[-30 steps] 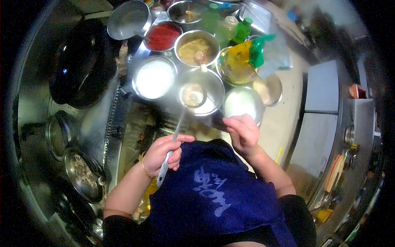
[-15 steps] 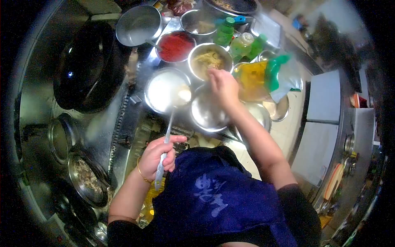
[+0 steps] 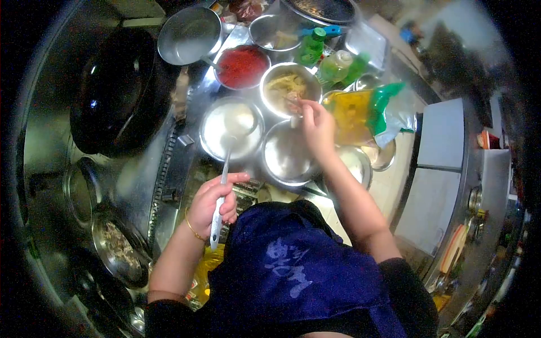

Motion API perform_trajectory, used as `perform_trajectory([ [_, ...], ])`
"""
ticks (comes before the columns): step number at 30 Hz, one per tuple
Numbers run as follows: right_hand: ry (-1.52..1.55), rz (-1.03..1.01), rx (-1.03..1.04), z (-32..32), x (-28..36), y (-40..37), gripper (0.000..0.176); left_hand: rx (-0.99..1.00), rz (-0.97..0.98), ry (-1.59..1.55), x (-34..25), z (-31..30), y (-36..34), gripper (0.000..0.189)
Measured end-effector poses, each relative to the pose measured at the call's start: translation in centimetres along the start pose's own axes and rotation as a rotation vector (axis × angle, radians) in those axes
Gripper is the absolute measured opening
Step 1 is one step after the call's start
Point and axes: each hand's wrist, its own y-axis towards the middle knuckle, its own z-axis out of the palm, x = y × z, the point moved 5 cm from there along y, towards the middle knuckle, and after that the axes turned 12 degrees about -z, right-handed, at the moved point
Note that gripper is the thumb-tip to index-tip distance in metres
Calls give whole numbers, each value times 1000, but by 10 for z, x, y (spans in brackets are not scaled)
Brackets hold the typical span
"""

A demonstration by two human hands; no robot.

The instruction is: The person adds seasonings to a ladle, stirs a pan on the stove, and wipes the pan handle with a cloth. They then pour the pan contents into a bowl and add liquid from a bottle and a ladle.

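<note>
From here I count one ladle [image 3: 225, 169], one red-filled bowl [image 3: 241, 87], one yellow-filled bowl [image 3: 269, 101]. Ladle: long-handled, pale; left hand [image 3: 213, 203] clamped round handle, scoop beyond fingers, at pale bowl [image 3: 204, 138]. Right hand's [image 3: 318, 125] fingertips pinched together over yellow-filled bowl; can't tell on what.

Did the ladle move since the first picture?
Yes, left: the ladle's head was over the lower right bowl; now it's at the white-filled bowl beside that one. I can't tell if it's dipped in.
</note>
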Motion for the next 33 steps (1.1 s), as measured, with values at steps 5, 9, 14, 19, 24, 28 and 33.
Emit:
perform_trajectory([
  [5, 263, 105, -98, -11, 30, -20, 21, 25, 11, -8, -8, 2, 13, 38],
  [9, 338, 105, -58, -16, 58, -32, 20, 114, 4, -51, -14, 7, 22, 37],
  [14, 100, -238, 81, -13, 68, -42, 20, 69, -22, -27, -13, 12, 29, 37],
  [19, 131, -242, 57, -14, 63, -47, 21, 85, -21, -28, -11, 16, 28, 37],
  [24, 504, 206, -78, -21, 48, -49, 21, 90, -20, -32, -6, 18, 28, 37],
  [28, 549, 228, -180, -26, 36, -44, 26, 69, -14, -50, -3, 19, 26, 37],
  [33, -392, -448, 139, -32, 54, -28, 34, 6, 9, 2, 4, 25, 25, 38],
])
